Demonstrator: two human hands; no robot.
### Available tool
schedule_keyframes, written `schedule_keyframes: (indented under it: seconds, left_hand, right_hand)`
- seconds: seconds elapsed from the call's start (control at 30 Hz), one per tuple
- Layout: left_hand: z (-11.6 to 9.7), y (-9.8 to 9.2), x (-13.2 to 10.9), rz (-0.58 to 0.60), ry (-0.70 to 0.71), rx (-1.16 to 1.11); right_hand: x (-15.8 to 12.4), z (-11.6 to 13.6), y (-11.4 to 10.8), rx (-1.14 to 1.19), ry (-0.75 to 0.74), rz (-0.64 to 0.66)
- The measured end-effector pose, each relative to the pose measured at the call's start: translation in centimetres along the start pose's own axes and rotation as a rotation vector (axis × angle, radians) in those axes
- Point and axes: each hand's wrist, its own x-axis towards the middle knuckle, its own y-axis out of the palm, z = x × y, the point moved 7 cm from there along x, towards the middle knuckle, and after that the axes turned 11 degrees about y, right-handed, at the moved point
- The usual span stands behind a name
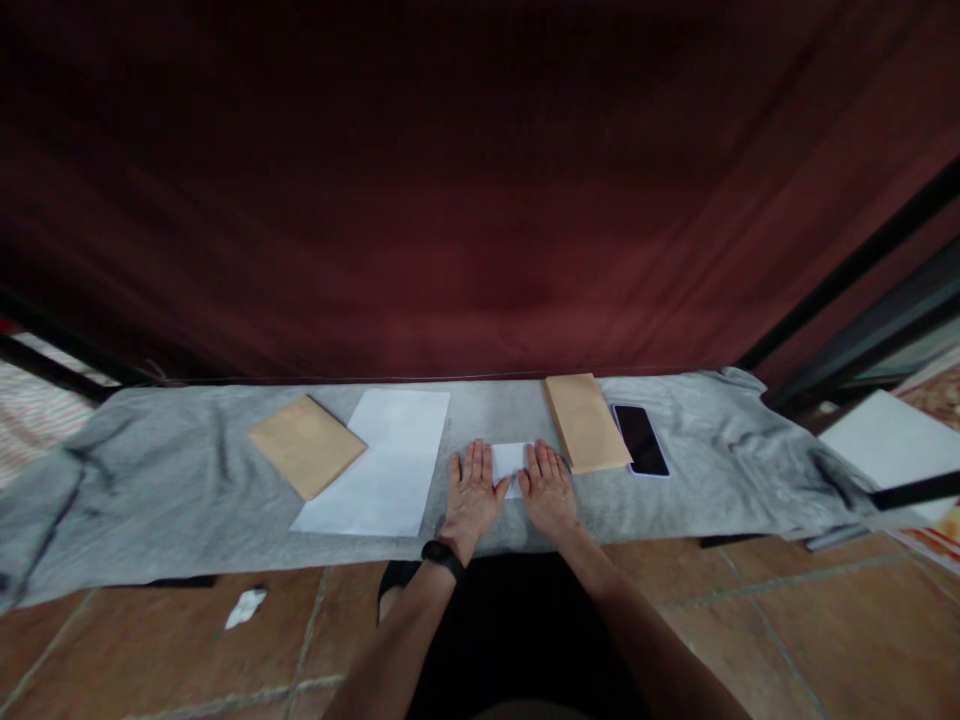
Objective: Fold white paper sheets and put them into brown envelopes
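Observation:
A small folded white paper lies on the grey cloth in the middle of the view. My left hand lies flat with fingers outstretched over its left edge. Over the right edge my right hand rests flat too, its fingers pointing away from me. Both thumbs point inward over the paper, with a small gap between them. Parts of the paper's sides are hidden under the hands.
Left of my hands are white sheets and a brown envelope overlapping them. To the right lie a brown paper stack and a phone. A dark red curtain hangs behind the cloth.

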Motion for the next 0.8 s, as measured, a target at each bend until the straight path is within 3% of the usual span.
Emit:
schedule_keyframes:
  seconds: [0.43, 0.6, 0.8]
  left_hand:
    - [0.2, 0.2, -0.3, 0.054, -0.038, 0.033]
    - [0.1, 0.2, -0.2, 0.075, -0.027, 0.06]
    - [0.0, 0.0, -0.2, 0.071, -0.007, 0.069]
  right_hand:
    - [0.0, -0.1, -0.5, -0.026, 0.013, -0.001]
    - [0.4, 1.9, -1.3, 0.038, -0.067, 0.046]
    - [0.8, 3.8, 0.0, 0.082, -0.124, 0.166]
